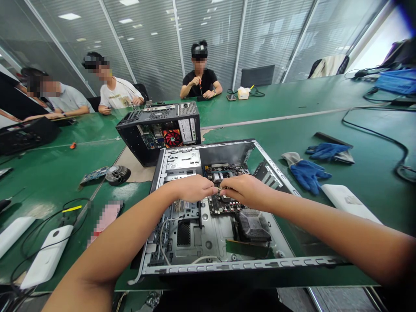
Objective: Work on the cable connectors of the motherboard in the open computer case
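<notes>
An open computer case lies on its side in front of me, with a motherboard inside it. Over the board, my left hand and my right hand meet fingertip to fingertip. Both are closed in a pinch on something small and pale between them, too small to name. Below the board, a finned heatsink rests in the case, and a green strip, like a memory stick, lies beside it. A grey cable loops along the left side. Part of the board is hidden under my hands.
Behind stands a second open computer case with a red fan. Blue gloves and a white power bank lie right; a pink phone, another white power bank and cables left. Several people sit across the green table.
</notes>
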A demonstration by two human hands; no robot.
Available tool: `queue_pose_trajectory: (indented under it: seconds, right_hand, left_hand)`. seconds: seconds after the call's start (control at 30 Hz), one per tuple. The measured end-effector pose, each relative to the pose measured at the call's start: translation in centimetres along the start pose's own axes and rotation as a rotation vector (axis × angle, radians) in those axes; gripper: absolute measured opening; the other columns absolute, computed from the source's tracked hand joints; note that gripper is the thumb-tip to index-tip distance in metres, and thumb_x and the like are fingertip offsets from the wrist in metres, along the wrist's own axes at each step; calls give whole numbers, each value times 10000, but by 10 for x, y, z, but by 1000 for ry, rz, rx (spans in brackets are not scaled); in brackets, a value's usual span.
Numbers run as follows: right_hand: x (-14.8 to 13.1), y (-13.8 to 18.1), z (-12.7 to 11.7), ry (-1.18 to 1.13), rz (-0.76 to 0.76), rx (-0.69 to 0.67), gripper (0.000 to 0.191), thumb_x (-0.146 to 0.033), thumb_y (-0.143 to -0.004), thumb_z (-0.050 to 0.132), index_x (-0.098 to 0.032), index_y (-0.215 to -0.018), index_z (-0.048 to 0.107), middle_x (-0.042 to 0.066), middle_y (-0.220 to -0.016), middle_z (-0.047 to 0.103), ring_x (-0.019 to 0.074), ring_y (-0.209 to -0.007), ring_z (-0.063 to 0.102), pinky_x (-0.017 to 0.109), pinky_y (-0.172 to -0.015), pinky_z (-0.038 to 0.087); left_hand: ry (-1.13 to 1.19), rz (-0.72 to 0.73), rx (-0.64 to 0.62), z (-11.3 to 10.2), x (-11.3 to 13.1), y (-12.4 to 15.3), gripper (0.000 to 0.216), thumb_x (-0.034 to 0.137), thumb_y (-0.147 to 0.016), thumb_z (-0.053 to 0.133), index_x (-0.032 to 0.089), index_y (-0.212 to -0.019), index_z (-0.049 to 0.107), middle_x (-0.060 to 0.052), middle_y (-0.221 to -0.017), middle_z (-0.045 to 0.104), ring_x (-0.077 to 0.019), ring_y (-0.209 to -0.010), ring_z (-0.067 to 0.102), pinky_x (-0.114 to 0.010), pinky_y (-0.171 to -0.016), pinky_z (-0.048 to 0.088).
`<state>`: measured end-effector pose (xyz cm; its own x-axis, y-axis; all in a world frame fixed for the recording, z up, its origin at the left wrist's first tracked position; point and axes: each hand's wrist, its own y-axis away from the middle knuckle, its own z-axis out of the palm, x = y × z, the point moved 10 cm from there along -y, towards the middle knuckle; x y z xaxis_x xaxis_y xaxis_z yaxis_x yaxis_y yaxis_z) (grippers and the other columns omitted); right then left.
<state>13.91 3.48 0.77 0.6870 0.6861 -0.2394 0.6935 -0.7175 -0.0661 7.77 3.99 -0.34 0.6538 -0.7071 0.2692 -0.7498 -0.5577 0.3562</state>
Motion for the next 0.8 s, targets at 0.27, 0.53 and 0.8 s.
queue_pose_trajectory:
  seconds: [0.27,0.53,0.8]
  right_hand:
    - [-3,2,-5,69,-88,114,253,-331,-944,436,-181,-966,638,71,-846,708,194,-752,640,291,-641,366]
    - [-1,0,-5,11,-40,103,265,-336,-929,457,-182,-1056,631,81,-872,723,206,-765,661,291,-646,396]
    - [6,-1,-6,-90,47,66,330,-349,-933,429,-155,-1165,560,102,-929,727,240,-812,669,317,-669,415]
  left_hand:
    - [23,-14,-5,0,0,1,429,420,-965,265,174,-810,581,-39,-751,616,-145,-623,492,-282,-596,337]
    - [40,2,9,-3,-1,4,451,426,-969,249,170,-812,586,-40,-760,617,-150,-660,512,-274,-615,351]
    - [-20,-4,97,-15,0,7,475,427,-974,230,164,-779,575,-38,-722,590,-151,-637,500,-284,-609,337]
